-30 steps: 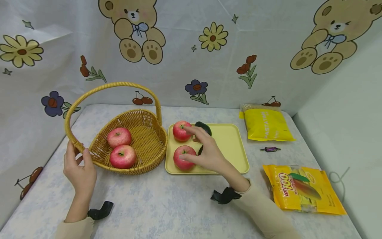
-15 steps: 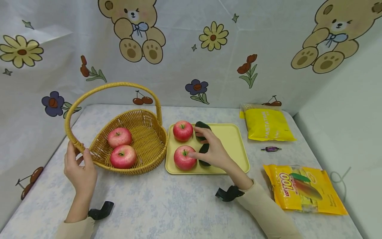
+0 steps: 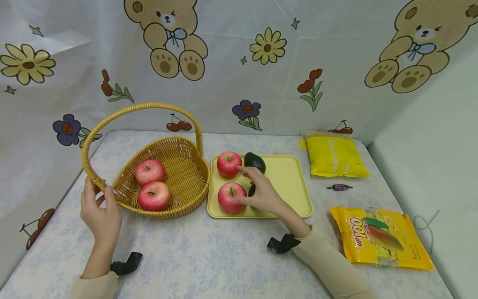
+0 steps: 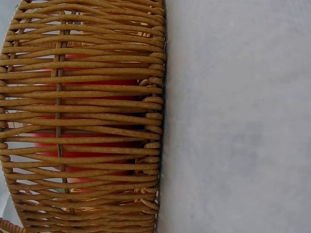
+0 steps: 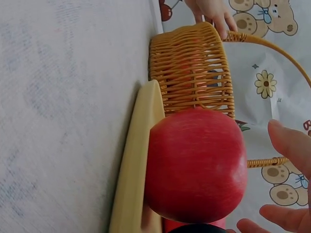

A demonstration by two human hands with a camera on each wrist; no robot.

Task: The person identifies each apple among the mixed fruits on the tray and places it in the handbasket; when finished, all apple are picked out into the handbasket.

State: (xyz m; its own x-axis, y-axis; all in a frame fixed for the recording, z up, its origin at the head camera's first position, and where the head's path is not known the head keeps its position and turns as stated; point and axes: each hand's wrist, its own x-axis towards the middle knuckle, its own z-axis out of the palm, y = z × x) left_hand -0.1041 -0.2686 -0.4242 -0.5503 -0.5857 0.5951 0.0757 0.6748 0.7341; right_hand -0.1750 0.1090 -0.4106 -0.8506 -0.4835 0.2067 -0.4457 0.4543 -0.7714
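My left hand [image 3: 101, 218] holds the lower left end of the handle of a wicker basket [image 3: 188, 185]. Two red apples, a rear apple [image 3: 149, 172] and a front apple [image 3: 154, 196], lie in this basket; red shows through its weave [image 4: 80, 104] in the left wrist view. My right hand [image 3: 263, 193] hovers over a yellow tray [image 3: 287, 182], thumb and fingers spread, holding nothing. Closest to it is the tray's front apple [image 5: 197, 165], apart from the fingers in the right wrist view. A back apple [image 3: 228, 163] and a dark green avocado [image 3: 255, 162] share the tray; a second avocado [image 3: 252, 190] is mostly hidden by my hand.
To the tray's right lie a yellow packet [image 3: 334, 155], a small purple wrapped candy [image 3: 340, 187] and a yellow-orange bag with a mango picture [image 3: 381, 238]. A printed cloth [image 3: 220, 50] hangs behind the table. The basket's tall handle [image 3: 149, 106] arches over it.
My right hand first drew back to the right from the tray's apples, then shifted slightly left and toward the front apple. My left hand stays on the basket handle.
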